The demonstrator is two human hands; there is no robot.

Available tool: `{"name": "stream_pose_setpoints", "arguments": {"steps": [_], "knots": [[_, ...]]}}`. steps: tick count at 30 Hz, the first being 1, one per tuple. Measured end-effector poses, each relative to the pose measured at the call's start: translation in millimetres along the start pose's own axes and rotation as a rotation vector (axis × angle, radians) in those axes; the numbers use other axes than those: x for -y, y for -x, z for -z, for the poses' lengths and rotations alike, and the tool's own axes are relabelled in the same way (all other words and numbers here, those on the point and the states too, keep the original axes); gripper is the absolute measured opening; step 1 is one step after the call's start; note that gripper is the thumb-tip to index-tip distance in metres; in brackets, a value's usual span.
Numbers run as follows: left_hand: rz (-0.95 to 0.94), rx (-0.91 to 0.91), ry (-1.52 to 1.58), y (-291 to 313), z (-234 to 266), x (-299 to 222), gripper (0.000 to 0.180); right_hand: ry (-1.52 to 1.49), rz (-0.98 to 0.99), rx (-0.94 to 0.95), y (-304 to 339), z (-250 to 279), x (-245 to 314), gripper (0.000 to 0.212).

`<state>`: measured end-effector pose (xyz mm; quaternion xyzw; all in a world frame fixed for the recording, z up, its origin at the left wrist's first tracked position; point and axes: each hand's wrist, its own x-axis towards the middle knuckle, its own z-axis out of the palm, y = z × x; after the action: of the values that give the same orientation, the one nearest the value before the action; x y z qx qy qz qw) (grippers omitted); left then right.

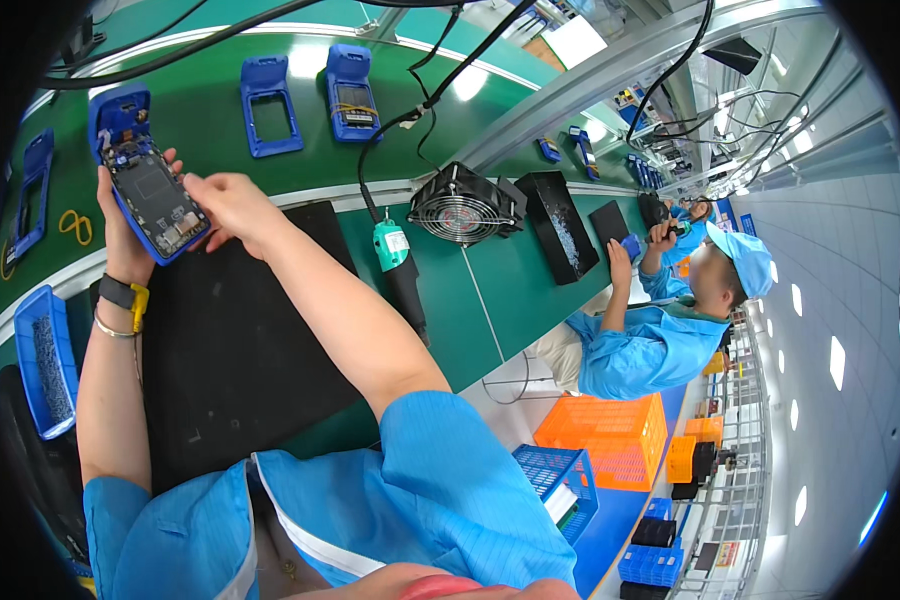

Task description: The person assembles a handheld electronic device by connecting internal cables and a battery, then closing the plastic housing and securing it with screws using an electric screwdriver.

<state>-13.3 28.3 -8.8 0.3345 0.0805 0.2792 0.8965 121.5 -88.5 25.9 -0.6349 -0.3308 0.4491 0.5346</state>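
Note:
A blue handheld device housing (153,190) lies tilted in my left hand (122,232), its inside facing up with a dark circuit board and metal parts showing. The fingers of that hand wrap round its left side and back, partly hidden behind it. My right hand (238,212) is closed at the housing's lower right edge, thumb and bent fingers against it; whether a small part is also between the fingertips cannot be made out. Under both forearms spreads a black mat (260,350). Yellow rubber bands (75,228) lie left of my left hand.
Blue frames (270,108) and a banded blue device (353,95) lie on the green bench. A blue bin (45,362) of small parts stands left. Rightward are a green-black electric screwdriver (395,255), a fan (460,208), a black box (560,228) and a co-worker (650,340). Cables hang overhead.

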Motion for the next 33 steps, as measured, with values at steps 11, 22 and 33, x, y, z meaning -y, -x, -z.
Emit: {"name": "stream_pose_setpoints", "arguments": {"steps": [11, 22, 33], "knots": [[-0.273, -0.396, -0.026, -11.5, 17.1, 7.6, 0.068, -0.622, 0.137, 0.164, -13.0, -17.5, -5.7, 0.021], [-0.351, -0.537, -0.273, 0.2, -19.5, 9.0, 0.047, -0.158, 0.068, -0.162, -92.7, 2.6, -6.1, 0.035], [-0.366, -0.567, -0.349, -4.9, -18.5, 9.6, 0.048, 1.061, 0.417, -1.031, -69.9, 103.0, -14.7, 0.062]]}}
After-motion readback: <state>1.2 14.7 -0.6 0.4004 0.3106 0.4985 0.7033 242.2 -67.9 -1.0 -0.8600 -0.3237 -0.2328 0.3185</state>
